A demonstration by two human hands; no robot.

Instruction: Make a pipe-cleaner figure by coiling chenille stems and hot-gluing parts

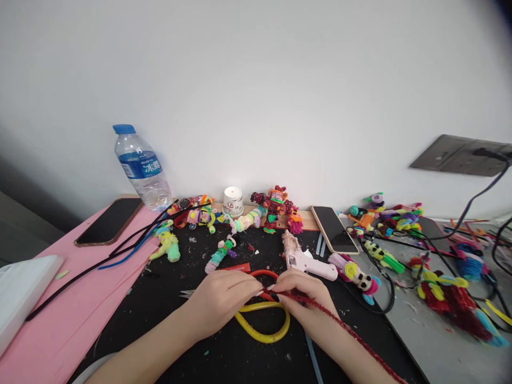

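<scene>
My left hand (224, 298) and my right hand (306, 296) meet over the black mat, fingertips pinched close together. Both pinch the end of a dark red glittery pipe cleaner (342, 324), whose long tail runs over my right wrist toward the lower right. Beneath the hands lie scissors with red and yellow handles (268, 337); only a bit of their metal tip shows left of my left hand. Just beyond my right hand rests a pale pink glue gun (310, 264). A red strip (239, 268) with printing lies behind my left hand.
Several pipe-cleaner figures (276, 205) line the wall and the right side. A water bottle (142, 168), a dark phone (107, 221), a second phone (335, 229) and an upturned paper cup (233, 201) stand or lie around. Cables run from a wall socket (460, 154).
</scene>
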